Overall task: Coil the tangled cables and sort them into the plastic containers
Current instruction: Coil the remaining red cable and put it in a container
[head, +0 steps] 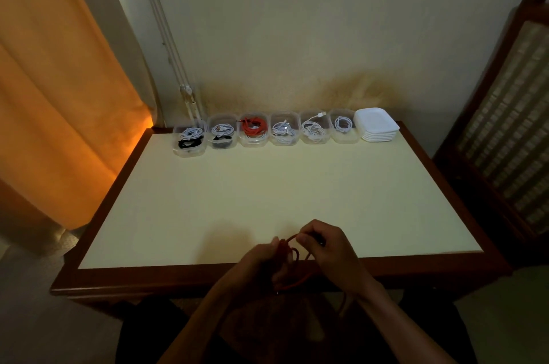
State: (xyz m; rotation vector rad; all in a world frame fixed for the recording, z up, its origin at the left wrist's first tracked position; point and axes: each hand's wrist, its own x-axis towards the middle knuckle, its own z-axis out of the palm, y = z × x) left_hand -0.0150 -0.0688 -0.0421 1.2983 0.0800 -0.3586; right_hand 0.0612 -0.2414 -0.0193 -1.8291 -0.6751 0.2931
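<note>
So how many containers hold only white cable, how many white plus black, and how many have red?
White only: 3
White plus black: 2
With red cable: 1
Total: 6 containers
Both hands hold another red cable.

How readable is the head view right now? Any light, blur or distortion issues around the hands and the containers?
Head view: dim overall, with a warm glow through the orange curtain at left; the left hand, right hand and thin red cable sit in shadow and look soft; the row of clear plastic containers is sharper, coils legible; wide-angle bending curves the wooden table's edges.
</note>
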